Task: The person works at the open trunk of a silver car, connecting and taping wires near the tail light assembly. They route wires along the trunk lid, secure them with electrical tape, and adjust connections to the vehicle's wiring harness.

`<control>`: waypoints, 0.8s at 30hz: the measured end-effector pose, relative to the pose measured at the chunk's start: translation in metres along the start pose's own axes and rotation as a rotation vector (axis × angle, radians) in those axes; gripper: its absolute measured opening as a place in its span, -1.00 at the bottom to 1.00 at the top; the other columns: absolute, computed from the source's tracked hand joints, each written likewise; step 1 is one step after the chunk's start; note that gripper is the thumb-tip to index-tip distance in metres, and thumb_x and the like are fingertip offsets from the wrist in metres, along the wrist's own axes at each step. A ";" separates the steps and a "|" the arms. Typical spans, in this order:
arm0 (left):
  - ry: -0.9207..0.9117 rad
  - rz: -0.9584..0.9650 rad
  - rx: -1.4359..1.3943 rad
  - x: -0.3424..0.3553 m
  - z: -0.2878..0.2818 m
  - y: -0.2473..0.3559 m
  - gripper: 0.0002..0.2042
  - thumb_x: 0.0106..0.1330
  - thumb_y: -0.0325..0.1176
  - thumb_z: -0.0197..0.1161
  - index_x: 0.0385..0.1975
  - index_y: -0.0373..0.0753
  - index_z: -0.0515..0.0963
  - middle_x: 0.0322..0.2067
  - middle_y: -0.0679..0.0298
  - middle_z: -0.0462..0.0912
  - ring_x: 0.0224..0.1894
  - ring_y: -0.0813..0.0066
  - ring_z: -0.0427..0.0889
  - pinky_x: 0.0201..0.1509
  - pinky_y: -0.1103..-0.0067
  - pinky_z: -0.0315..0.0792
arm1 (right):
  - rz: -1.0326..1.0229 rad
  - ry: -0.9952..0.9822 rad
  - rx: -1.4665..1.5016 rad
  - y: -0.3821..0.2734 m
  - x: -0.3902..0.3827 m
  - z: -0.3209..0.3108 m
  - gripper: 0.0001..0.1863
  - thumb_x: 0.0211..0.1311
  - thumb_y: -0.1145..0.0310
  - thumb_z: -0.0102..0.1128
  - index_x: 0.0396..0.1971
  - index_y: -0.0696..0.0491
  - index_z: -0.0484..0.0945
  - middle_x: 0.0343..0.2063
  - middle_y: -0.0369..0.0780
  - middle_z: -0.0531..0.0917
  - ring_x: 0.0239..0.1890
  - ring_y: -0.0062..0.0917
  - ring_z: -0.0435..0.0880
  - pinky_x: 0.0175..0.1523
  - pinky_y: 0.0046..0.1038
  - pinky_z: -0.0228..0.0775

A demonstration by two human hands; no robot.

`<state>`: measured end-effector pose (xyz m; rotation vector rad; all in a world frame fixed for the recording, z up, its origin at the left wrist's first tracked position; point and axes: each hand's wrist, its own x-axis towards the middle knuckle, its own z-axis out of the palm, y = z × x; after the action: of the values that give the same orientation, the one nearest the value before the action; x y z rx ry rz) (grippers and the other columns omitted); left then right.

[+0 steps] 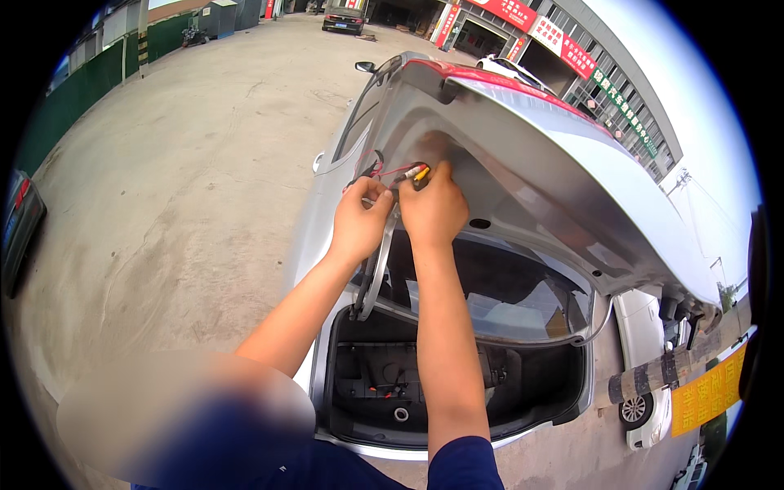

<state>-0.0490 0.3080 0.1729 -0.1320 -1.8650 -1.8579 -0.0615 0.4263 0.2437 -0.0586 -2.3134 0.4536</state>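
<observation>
Apparently wire handling is in hand beneath the raised silver trunk lid: the right hand has its fingers closed on yellow-and-white cable plugs; the left hand's fingers pinch together, their hold unclear. Next probably needs steadiness.

Left hand pinched, right hand curled alongside, forearms extended
</observation>
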 end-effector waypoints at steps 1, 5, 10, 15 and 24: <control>-0.011 -0.023 -0.022 -0.003 -0.003 0.003 -0.82 0.49 -0.36 0.36 -0.05 -0.30 0.62 -0.26 0.21 0.69 -0.19 0.44 0.61 -0.10 0.45 0.52 | -0.004 0.016 -0.035 0.000 0.000 0.002 -0.61 0.22 0.14 0.45 -0.15 0.08 0.54 -0.40 -0.04 0.81 -0.27 0.00 0.85 -0.16 -0.02 0.68; -0.082 -0.110 -0.039 -0.006 -0.028 0.011 -0.72 0.47 -0.43 0.36 0.10 -0.30 0.52 -0.15 0.16 0.68 -0.14 0.44 0.60 -0.14 0.42 0.52 | -0.032 0.117 -0.129 0.004 -0.011 0.010 -0.74 0.40 0.21 0.28 -0.15 0.09 0.51 -0.49 -0.08 0.77 -0.42 -0.05 0.81 -0.22 0.01 0.63; -0.007 0.207 0.147 0.027 -0.053 -0.027 -0.65 0.45 -0.40 0.42 0.15 -0.31 0.51 0.03 0.07 0.63 -0.02 0.22 0.65 0.11 0.27 0.55 | 0.018 0.076 0.114 0.005 -0.017 -0.002 -0.76 0.56 0.23 0.16 -0.26 0.10 0.55 -0.47 -0.08 0.75 -0.36 -0.01 0.77 -0.19 0.00 0.57; -0.492 -0.134 -0.098 0.043 -0.068 -0.021 -0.37 0.45 -0.30 0.51 0.41 -0.27 0.33 -0.05 0.11 0.73 -0.03 0.32 0.72 0.18 0.40 0.57 | -0.031 0.010 -0.164 -0.004 -0.010 -0.014 -0.76 0.57 0.24 0.15 -0.24 0.12 0.55 -0.38 0.01 0.76 -0.29 0.09 0.76 -0.16 0.05 0.57; -0.562 -0.183 -0.385 0.053 -0.087 0.021 -0.27 0.54 -0.56 0.27 0.61 -0.18 0.02 -0.41 0.19 0.72 -0.49 0.43 0.66 -0.23 0.50 0.58 | -0.016 0.093 0.000 -0.008 -0.016 -0.004 -0.83 0.48 0.30 0.27 -0.17 0.10 0.59 -0.32 -0.05 0.76 -0.28 -0.03 0.77 -0.16 -0.05 0.58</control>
<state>-0.0628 0.2108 0.2084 -0.6990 -1.8744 -2.4846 -0.0469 0.4172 0.2379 -0.0597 -2.2214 0.4331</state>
